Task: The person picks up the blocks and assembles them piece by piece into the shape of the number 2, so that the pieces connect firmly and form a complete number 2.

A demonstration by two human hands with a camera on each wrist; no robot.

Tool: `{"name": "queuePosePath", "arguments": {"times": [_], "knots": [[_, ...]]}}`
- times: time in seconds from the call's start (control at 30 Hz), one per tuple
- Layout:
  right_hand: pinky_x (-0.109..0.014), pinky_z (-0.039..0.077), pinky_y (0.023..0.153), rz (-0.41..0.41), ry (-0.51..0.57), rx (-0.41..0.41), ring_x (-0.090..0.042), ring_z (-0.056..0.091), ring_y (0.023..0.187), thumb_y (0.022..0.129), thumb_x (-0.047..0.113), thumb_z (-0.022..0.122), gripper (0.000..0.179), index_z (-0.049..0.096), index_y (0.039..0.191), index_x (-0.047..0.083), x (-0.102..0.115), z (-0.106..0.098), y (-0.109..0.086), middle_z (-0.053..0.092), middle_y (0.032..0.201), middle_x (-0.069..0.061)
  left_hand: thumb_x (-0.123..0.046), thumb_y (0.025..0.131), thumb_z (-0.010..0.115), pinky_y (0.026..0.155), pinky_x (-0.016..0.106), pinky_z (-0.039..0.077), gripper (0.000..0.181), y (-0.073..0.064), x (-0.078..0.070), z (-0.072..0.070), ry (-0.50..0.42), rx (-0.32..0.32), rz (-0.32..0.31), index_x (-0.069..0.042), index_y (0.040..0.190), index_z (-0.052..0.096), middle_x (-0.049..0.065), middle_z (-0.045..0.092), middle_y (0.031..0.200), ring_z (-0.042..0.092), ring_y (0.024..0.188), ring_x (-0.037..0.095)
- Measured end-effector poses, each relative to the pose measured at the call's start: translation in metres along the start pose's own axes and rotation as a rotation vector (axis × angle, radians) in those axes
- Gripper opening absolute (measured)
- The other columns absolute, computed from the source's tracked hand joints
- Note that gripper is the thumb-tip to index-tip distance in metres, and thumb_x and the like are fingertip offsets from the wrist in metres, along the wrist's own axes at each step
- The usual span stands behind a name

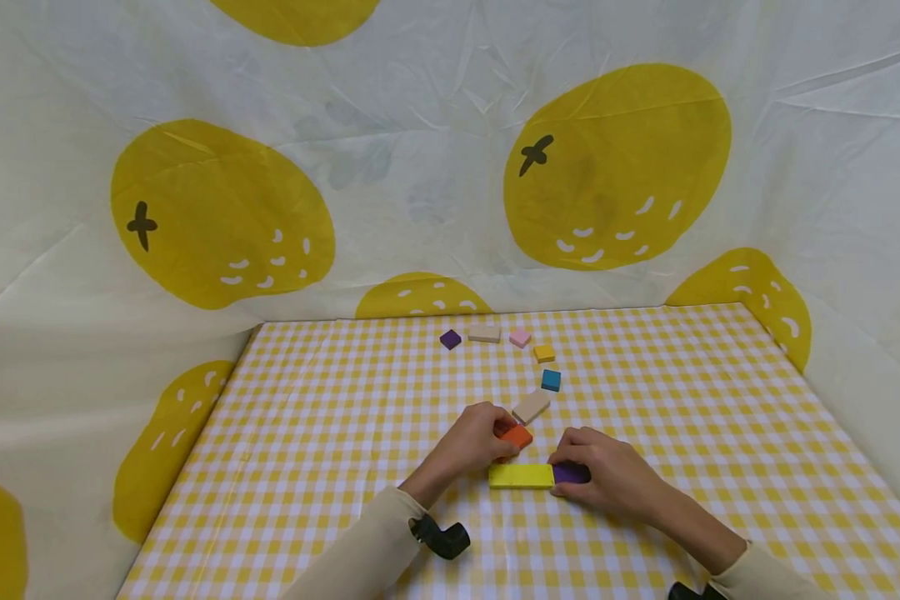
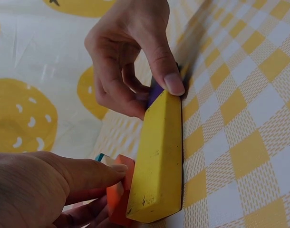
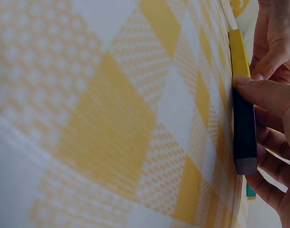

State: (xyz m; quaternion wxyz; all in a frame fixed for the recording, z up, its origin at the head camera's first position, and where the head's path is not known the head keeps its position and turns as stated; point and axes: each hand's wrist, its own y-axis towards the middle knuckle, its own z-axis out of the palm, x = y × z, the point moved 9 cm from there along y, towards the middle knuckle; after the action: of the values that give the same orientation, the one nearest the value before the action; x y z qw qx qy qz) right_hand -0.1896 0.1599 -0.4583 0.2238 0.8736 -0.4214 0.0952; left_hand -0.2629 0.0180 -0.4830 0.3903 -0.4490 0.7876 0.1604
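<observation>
My left hand (image 1: 480, 437) pinches an orange block (image 1: 520, 436) between thumb and fingers, low over the checked cloth. A long yellow block (image 1: 521, 477) lies just nearer to me; in the left wrist view the orange block (image 2: 117, 197) is right beside it. My right hand (image 1: 611, 473) holds a purple block (image 1: 572, 472) at the yellow block's right end. In the right wrist view the dark purple block (image 3: 245, 133) and the yellow block (image 3: 239, 52) form one straight line, with the thumb at their joint. Fingers partly cover both held blocks.
Beyond my hands a curved row runs: a wooden block (image 1: 532, 406), a blue block (image 1: 551, 380), an orange-yellow block (image 1: 544, 353), a pink block (image 1: 520, 338), another wooden block (image 1: 484, 334) and a dark purple block (image 1: 451, 339). A fruit-print curtain (image 1: 420, 167) hangs behind the table.
</observation>
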Motion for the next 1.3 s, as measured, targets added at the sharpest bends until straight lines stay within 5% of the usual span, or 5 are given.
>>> {"name": "queuePosePath", "arguments": {"times": [1.3], "knots": [[-0.020,0.048,0.066,0.039,0.006,0.033,-0.001,0.052,0.086,0.078,0.037,0.088,0.025,0.075,0.096,0.026,-0.0024,0.0039,0.0014,0.059,0.099,0.016,-0.014,0.086,0.081,0.076,0.021,0.049,0.027,-0.0061,-0.0032,0.0002,0.012,-0.025,0.003,-0.007,0.111,0.075,0.002,0.066,0.100,0.060,0.088,0.013]]}}
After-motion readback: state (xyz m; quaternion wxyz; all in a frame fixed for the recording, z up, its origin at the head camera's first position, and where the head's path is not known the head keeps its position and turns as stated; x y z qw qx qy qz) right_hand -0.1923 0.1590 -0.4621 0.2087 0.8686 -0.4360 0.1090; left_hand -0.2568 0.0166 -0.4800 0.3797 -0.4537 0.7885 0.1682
